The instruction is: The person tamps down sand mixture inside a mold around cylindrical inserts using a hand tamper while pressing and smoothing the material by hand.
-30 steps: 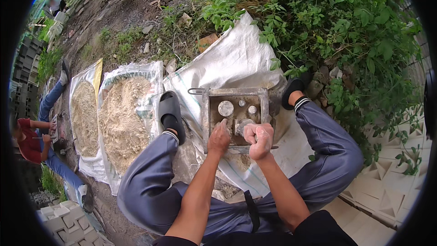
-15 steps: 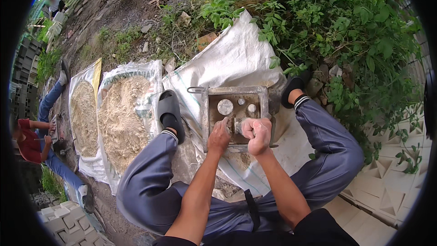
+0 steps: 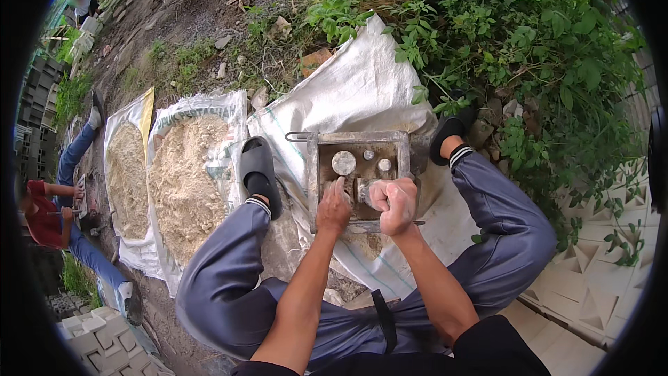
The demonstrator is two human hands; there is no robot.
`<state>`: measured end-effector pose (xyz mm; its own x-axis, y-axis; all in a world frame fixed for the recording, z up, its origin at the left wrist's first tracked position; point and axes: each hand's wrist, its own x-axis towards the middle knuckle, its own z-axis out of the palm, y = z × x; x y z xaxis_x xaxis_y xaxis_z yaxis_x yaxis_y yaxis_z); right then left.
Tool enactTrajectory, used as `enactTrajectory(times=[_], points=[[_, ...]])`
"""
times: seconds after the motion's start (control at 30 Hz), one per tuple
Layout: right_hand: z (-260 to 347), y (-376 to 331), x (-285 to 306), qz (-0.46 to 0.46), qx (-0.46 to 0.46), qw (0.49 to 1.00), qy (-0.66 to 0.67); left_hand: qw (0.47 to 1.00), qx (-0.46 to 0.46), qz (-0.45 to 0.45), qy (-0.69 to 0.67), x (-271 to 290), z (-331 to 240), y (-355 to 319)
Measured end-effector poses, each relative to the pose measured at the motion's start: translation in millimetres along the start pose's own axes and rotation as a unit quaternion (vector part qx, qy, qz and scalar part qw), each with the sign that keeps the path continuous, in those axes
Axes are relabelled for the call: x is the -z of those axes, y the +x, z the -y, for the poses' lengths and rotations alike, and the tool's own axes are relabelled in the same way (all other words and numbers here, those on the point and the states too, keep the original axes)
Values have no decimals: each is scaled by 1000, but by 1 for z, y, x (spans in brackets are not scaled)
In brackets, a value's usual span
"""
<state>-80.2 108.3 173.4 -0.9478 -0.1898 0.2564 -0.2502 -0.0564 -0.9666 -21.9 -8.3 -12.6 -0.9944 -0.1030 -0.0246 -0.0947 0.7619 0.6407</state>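
Note:
Between my legs lies a rectangular metal mould frame, dusty, with a bent rod handle at its far left. Inside it stand a large round plug and two smaller ones, a small plug and a medium plug. My left hand rests over the frame's near left part, fingers stretched toward the large plug. My right hand is a dusty fist above the near right part. Against its left side shows a grey block; what the fist holds is hidden.
White woven sheeting lies under the frame. Left of my sandal, two sacks carry pale powder. Leafy plants crowd the far right; patterned pale blocks stand nearer. At far left another person in red sits.
My left hand's fingers have straightened a little and lie nearer the large plug. My right fist has shifted very slightly to the right, still closed.

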Motion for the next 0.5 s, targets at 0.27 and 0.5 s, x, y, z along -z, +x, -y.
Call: enactTrajectory(times=[0.27, 0.5], points=[[-1, 5, -8, 46, -30, 998, -38, 997, 45, 64, -23, 22, -14, 10], [-12, -1, 3, 16, -4, 1000, -9, 988, -27, -137, 63, -4, -2, 5]])
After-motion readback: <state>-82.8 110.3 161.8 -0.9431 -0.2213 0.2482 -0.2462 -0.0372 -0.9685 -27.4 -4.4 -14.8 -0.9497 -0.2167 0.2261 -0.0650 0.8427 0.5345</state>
